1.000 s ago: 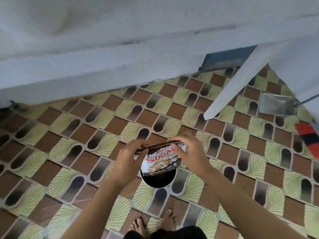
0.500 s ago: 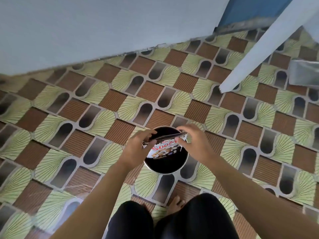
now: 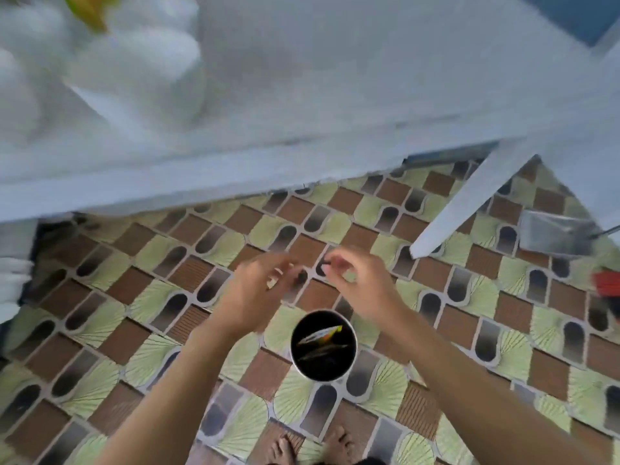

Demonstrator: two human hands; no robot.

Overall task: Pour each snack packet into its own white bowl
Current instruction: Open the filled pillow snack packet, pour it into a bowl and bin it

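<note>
Hovering above the bin (image 3: 322, 370), left hand (image 3: 255, 292) and right hand (image 3: 363, 286) curl loosely.

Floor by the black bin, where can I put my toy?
Left of the black bin, the tiles up to the white table are bare. Right of it, bare up to the table leg. Crowded: far right, by the dustpan and red broom; feet stand below the bin.

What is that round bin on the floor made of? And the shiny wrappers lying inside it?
The bin: hard to say. Its thin pale rim gleams like metal, but it could be plastic, and the black inside may be a liner. The wrappers: they look like thin plastic or foil film with a glossy finish, since they lie flat and catch silvery and yellow glints.
</note>
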